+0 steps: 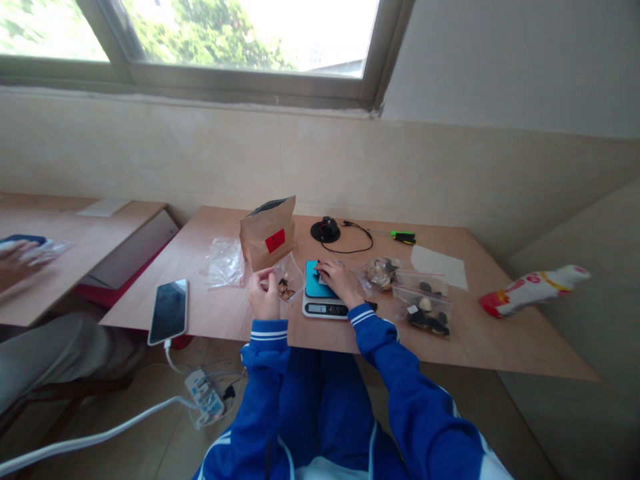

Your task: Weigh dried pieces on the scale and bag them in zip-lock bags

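My left hand (264, 295) pinches the edge of a clear plastic bag (296, 272) that holds small dried brown pieces (285, 289). Just right of the bag lies a white kitchen scale (313, 313) with a blue platform (314, 288) and a lit display. Over that platform reaches my right hand (341, 279), its fingers closed at their tips. Small dark bits show by these fingertips, but what they grip is too small to name. Behind my left hand stands a brown paper pouch (265, 237) with a red label, its top open.
Filled clear bags (425, 310) lie right of the scale, near white paper (440, 265) and a bottle (533, 290). A black round-based device (326, 231) with a cable and a green-black tool (403, 237) sit behind. A phone (170, 312) overhangs the front edge. A co-worker's hand (20, 263) is far left.
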A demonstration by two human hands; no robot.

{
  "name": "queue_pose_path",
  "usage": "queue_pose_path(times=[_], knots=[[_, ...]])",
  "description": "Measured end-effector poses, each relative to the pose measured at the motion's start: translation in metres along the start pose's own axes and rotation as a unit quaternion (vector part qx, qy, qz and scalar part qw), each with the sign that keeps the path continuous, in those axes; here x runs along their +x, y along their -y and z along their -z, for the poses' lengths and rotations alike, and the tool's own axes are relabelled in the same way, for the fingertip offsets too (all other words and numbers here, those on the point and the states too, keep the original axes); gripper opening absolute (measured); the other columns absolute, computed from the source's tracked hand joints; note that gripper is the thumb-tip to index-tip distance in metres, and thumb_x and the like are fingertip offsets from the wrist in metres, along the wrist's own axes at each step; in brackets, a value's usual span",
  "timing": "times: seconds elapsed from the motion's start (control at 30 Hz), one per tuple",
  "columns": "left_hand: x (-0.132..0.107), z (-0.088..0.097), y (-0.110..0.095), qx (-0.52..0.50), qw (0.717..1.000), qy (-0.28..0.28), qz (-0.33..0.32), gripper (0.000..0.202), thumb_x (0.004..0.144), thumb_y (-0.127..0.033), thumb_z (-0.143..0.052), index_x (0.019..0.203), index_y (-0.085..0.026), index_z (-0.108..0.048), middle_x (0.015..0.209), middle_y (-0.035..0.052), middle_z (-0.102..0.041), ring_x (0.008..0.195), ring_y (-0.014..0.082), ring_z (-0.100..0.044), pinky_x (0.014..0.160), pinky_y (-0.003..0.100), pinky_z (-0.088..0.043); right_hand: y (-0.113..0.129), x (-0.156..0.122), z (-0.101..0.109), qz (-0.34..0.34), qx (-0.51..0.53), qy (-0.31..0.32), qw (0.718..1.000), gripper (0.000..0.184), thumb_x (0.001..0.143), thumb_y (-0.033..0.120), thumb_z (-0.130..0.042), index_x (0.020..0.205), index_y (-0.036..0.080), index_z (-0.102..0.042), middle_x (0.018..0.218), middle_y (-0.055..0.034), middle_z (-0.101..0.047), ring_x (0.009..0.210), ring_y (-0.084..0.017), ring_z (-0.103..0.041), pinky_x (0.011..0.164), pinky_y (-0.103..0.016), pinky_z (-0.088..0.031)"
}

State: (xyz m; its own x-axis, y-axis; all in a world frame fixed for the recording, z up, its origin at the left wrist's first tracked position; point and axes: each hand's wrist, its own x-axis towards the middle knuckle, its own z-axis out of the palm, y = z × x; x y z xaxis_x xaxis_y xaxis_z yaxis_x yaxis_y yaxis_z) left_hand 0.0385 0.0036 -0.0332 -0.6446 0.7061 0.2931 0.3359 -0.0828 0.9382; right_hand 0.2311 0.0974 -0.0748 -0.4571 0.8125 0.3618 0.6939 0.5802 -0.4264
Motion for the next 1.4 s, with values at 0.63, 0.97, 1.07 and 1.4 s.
queue_pose_path(times=[0.63, 0.97, 1.07, 1.4], knots=[[-0.006, -0.008, 0.005, -0.01, 0.999, 0.028, 0.025, 0.025, 0.081, -0.037, -0.054, 0.091, -0.016, -0.063, 0.09, 0.0067, -0.064, 0.076, 0.0159, -0.059, 0.067, 0.029, -0.046, 0.086, 0.013, 0.05, -0.141, 0.468, -0.046, 0.871, 0.022, 0.069, 0.035, -0.073, 0.082, 0.017, -0.067, 0.082, -0.0035, -0.071, 0.076, -0.016, -0.065, 0.069, -0.027, -0.052], [-0.017, -0.022, 0.001, -0.092, 0.995, 0.028, 0.034, 0.025, 0.083, -0.038, -0.054, 0.094, -0.015, -0.059, 0.095, 0.0087, -0.062, 0.088, 0.0185, -0.062, 0.073, 0.031, -0.05, 0.119, 0.028, 0.033, -0.148, 0.325, -0.121, 0.926, 0.01, 0.076, 0.02, -0.066, 0.086, 0.017, -0.064, 0.086, -0.0056, -0.072, 0.082, -0.017, -0.068, 0.077, -0.031, -0.054], [-0.022, -0.027, 0.002, -0.127, 0.991, 0.019, 0.047, 0.028, 0.083, -0.041, -0.055, 0.095, -0.016, -0.056, 0.096, 0.0084, -0.06, 0.086, 0.0174, -0.062, 0.071, 0.03, -0.051, 0.126, 0.026, 0.04, -0.131, 0.323, -0.136, 0.927, 0.015, 0.087, 0.03, -0.056, 0.091, 0.018, -0.064, 0.094, -0.0073, -0.072, 0.089, -0.019, -0.068, 0.081, -0.031, -0.053], [-0.032, -0.03, -0.007, -0.346, 0.928, 0.075, 0.119, 0.051, 0.079, -0.046, -0.063, 0.121, -0.022, -0.047, 0.111, 0.0083, -0.058, 0.08, 0.0134, -0.064, 0.07, 0.028, -0.054, 0.11, -0.047, 0.047, -0.124, 0.345, -0.119, 0.923, 0.083, 0.071, 0.047, -0.073, 0.14, 0.022, -0.034, 0.149, -0.0143, -0.035, 0.138, -0.027, -0.035, 0.112, -0.046, -0.033]])
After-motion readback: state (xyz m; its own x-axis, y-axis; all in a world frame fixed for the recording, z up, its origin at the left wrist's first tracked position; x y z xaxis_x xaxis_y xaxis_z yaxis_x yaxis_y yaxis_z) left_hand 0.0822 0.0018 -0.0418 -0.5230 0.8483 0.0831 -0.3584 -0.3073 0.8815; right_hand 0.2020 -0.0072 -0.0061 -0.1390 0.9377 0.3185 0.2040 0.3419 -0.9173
